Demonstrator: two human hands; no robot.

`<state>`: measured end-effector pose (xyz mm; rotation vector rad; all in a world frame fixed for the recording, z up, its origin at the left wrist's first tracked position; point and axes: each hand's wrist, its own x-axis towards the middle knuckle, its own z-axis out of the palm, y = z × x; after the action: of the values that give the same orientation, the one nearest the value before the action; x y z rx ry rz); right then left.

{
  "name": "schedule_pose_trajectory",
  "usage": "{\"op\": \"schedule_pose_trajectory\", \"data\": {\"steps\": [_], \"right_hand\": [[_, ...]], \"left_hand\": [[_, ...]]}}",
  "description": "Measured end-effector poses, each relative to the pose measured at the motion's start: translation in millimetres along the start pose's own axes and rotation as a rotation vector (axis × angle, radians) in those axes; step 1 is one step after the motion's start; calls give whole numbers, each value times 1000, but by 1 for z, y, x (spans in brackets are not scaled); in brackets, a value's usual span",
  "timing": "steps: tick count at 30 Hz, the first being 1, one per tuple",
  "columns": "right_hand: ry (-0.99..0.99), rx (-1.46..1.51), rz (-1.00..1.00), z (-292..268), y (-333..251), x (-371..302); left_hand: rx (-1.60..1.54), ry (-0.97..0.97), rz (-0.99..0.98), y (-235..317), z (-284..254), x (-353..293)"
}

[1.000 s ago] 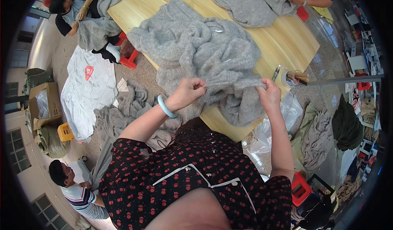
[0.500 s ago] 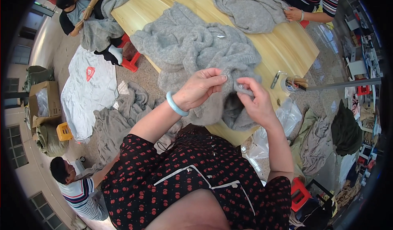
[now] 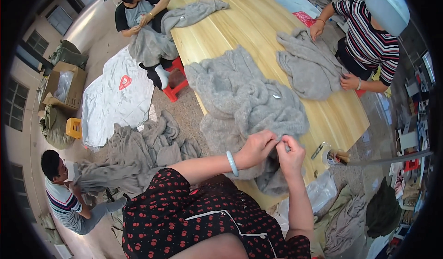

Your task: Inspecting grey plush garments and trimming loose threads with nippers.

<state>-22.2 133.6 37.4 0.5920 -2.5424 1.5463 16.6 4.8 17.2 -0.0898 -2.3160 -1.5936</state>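
Note:
A fuzzy grey knitted garment (image 3: pixel 249 97) lies bunched at the near end of the wooden table (image 3: pixel 258 33), its near part hanging toward me. My left hand (image 3: pixel 259 148), below a pale blue bangle (image 3: pixel 232 163), pinches the knit between thumb and forefinger. Right beside it, my right hand (image 3: pixel 291 160) is closed with its fingertips on the same piece of fabric. The two hands nearly touch. Exactly what edge or thread lies between the fingertips is too small to make out. A small white label (image 3: pixel 276 96) shows on the garment.
A tub of wooden-handled tools (image 3: pixel 338 157) and a small clear-and-dark tool (image 3: pixel 319 150) stand to the right. Co-workers handle grey garments at the left (image 3: pixel 152 47) and right (image 3: pixel 309 67). Red stool (image 3: pixel 173 89), clear plastic bag (image 3: pixel 320 192) and floor heap of grey garments (image 3: pixel 138 143) are nearby.
My view has shifted, showing more of the table's far end. My right fingers, looser before, have closed and moved nearer my left hand. The person at lower left now lifts grey fabric.

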Motion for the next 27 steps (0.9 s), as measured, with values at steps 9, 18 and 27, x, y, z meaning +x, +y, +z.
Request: {"op": "schedule_pose_trajectory", "data": {"steps": [9,18,27], "right_hand": [[-95,-23,136,0,19,-25],[-426,65,331,-62,5,-19],[49,-83,421,-75,23,-23]], "left_hand": [[-292,-236,-187,-30,13,-14],[-1098,-440,-695,10,-53,16],[-1229,-484,-726,28,-59,8]]}}
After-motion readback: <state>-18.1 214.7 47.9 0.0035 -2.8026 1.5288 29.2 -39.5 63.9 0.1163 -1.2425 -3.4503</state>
